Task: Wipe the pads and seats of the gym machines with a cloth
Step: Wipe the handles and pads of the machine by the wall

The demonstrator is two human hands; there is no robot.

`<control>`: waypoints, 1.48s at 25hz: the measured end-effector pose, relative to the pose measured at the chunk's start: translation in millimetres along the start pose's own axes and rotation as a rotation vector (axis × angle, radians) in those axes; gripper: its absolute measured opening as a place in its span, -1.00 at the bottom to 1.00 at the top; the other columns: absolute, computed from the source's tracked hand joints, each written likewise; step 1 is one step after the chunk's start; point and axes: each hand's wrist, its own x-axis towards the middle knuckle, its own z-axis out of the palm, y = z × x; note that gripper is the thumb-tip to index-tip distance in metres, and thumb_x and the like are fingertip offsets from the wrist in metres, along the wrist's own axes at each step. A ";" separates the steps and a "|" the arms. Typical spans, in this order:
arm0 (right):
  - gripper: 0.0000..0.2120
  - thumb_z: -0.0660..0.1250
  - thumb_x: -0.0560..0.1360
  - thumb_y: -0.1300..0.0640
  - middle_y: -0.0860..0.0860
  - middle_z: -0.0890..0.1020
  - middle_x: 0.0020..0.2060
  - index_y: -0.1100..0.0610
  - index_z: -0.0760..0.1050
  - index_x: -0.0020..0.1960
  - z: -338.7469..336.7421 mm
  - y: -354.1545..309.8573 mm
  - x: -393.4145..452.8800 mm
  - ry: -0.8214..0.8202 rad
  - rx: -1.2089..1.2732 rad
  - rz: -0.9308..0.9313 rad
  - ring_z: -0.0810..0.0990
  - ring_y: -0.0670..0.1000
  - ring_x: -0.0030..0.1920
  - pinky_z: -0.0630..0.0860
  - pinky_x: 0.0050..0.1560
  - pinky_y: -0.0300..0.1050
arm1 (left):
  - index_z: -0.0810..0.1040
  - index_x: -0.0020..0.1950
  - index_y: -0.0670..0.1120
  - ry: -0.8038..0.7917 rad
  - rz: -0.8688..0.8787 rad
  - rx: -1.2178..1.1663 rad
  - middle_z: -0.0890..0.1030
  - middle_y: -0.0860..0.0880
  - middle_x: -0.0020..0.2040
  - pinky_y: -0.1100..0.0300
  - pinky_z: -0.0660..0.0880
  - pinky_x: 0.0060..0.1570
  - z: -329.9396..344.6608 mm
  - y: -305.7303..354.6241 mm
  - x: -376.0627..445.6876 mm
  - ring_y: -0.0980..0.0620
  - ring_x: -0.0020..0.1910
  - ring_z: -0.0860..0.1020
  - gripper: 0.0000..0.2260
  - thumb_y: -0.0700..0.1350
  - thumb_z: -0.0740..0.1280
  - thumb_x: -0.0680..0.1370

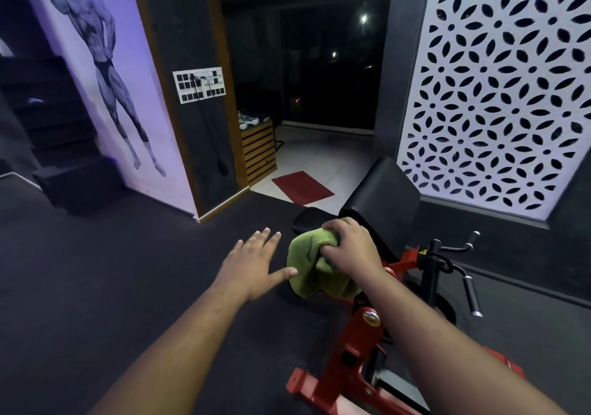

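The wiping step is judged to be in hand on this machine: a crumpled green terry cloth (311, 267) is gripped by the right hand (350, 248), whose fingers are curled round its upper folds, and it is held at the near edge of the black padded seat (308, 218) of the red steel-framed machine (358, 344). Whether the cloth is actually pressed onto a pad or hangs just before it cannot be told, since the bundle hides what lies beneath. The left hand (256, 262) is held spread, fingers straight and apart, at nine o'clock of the cloth, its thumb just beside or touching the cloth's edge; nothing is gripped by it.

The next move is judged to call for the cloth to be swept across the seat towards twelve o'clock, and then up the sloped black vinyl arm pad (382, 190), which rises at one o'clock of the right hand. A flatter, opened cloth would probably cover the pads better than the present bunch.

The cloth is seen as thick and soft, olive-green, folded over itself, with a loose lower flap hanging towards six o'clock over the frame. The pads appear smooth and faintly glossy; no dirt can be made out in the dim light. A black curl bar with chrome ends (468, 282) is seen at three o'clock.
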 end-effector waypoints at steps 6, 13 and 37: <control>-0.46 0.40 0.20 0.00 -0.17 0.43 0.12 -0.22 0.53 0.18 79.9 -10.9 85.7 0.024 0.227 0.022 0.45 0.04 0.23 0.45 0.29 0.03 | 0.27 0.58 0.08 -0.211 0.085 -0.544 0.49 0.02 0.44 0.08 0.43 0.37 45.2 -81.3 131.0 -0.02 0.42 0.46 -0.33 0.21 0.41 0.54; -0.14 0.60 0.21 -0.30 -0.15 0.29 0.26 -0.23 0.36 0.43 136.2 -9.2 143.3 -0.082 -0.029 0.223 0.27 -0.02 0.29 0.29 0.31 -0.02 | 0.64 -0.01 -0.05 -0.209 0.071 -1.126 0.71 0.00 -0.11 0.07 0.60 -0.06 60.6 -167.7 243.2 0.06 -0.11 0.66 -0.92 -0.22 0.39 0.60; -0.77 0.49 0.42 -0.09 -0.11 0.61 -0.21 -0.06 0.51 -0.03 214.3 50.5 354.3 -0.114 0.183 0.259 0.55 -0.06 -0.21 0.49 -0.14 -0.05 | 0.54 -0.08 0.05 -0.239 0.361 -0.699 0.61 0.03 -0.29 0.02 0.53 -0.21 99.0 -233.7 509.5 0.01 -0.27 0.57 -0.88 0.06 0.35 0.59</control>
